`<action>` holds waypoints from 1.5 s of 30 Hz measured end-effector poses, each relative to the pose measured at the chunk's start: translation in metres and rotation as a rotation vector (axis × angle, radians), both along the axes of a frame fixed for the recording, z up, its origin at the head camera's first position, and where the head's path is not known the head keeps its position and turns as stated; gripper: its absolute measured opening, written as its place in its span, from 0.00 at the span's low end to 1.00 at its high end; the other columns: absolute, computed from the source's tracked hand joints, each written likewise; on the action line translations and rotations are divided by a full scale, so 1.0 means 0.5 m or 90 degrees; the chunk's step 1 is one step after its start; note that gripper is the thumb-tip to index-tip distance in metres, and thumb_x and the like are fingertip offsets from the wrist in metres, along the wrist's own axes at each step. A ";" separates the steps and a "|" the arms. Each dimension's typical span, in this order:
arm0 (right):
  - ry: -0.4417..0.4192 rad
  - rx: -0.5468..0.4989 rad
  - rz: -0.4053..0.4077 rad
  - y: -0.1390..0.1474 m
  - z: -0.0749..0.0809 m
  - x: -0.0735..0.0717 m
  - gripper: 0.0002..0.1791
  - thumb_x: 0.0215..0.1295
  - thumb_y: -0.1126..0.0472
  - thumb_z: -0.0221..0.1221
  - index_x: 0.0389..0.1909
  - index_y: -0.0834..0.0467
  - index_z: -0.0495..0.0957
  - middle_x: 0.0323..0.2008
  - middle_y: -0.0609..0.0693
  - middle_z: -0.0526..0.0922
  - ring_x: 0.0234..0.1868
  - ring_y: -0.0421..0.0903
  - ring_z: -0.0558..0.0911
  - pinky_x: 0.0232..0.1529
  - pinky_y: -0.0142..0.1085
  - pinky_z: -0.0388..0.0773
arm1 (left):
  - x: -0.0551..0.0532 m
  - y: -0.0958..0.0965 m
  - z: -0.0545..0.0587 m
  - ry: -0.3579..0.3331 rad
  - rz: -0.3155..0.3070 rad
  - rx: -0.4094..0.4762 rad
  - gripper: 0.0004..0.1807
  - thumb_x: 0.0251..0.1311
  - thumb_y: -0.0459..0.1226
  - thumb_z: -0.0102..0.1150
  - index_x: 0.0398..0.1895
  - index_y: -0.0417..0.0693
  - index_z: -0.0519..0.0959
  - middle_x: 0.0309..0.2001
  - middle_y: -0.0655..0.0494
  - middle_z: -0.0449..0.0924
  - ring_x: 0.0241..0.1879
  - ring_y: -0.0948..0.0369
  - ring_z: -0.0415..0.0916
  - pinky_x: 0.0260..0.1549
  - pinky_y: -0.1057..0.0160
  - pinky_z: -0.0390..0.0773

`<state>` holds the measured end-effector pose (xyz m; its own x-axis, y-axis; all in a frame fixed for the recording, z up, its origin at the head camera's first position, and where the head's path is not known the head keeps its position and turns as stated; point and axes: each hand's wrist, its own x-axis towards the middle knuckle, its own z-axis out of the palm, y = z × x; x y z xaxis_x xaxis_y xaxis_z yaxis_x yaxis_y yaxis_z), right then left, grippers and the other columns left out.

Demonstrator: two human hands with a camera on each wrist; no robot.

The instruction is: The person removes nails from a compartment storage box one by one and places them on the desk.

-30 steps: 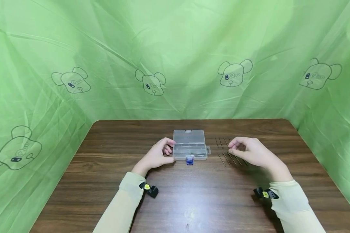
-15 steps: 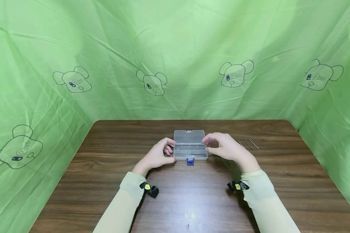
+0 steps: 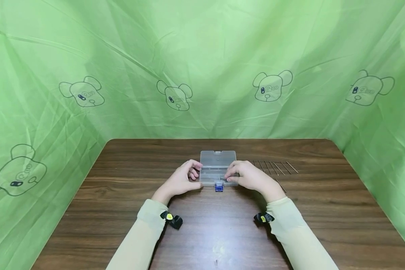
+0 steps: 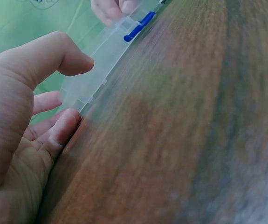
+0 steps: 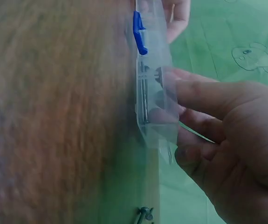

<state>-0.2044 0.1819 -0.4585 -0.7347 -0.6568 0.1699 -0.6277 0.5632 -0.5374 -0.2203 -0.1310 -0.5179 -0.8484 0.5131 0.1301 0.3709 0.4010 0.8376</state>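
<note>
A clear plastic compartment box (image 3: 207, 175) lies on the table with its lid raised at the back and a blue latch (image 3: 219, 187) at the front. My left hand (image 3: 180, 179) holds the box's left end, fingers by the side and thumb near the front corner. My right hand (image 3: 251, 178) reaches into the right part of the front compartment, its thumb and fingers pinching a thin metal nail, mostly hidden. Inside that compartment, in the right wrist view, a slim nail (image 5: 145, 98) shows through the wall.
Right of the box, several thin nails (image 3: 278, 168) lie in a slanted row on the wooden table (image 3: 121, 168). Closer to me, another nail (image 3: 281, 185) shows beside the right wrist; others may be hidden. A green curtain (image 3: 216, 120) stands behind the table.
My right hand has moved left from the nails on the table, past the box's right edge, and down into its front compartment. The left hand and the box have stayed put.
</note>
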 end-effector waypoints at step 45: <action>0.008 0.081 -0.050 -0.013 -0.005 0.003 0.03 0.70 0.62 0.73 0.35 0.53 0.91 0.47 0.48 0.90 0.52 0.50 0.89 0.62 0.50 0.84 | 0.001 0.003 0.005 -0.004 0.005 0.003 0.35 0.54 0.31 0.81 0.67 0.46 0.77 0.54 0.48 0.81 0.46 0.56 0.80 0.49 0.63 0.82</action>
<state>-0.2027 0.1752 -0.4608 -0.7826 -0.6147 0.0985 -0.5856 0.6733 -0.4514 -0.2196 -0.1297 -0.5154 -0.8528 0.5065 0.1273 0.3630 0.3996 0.8418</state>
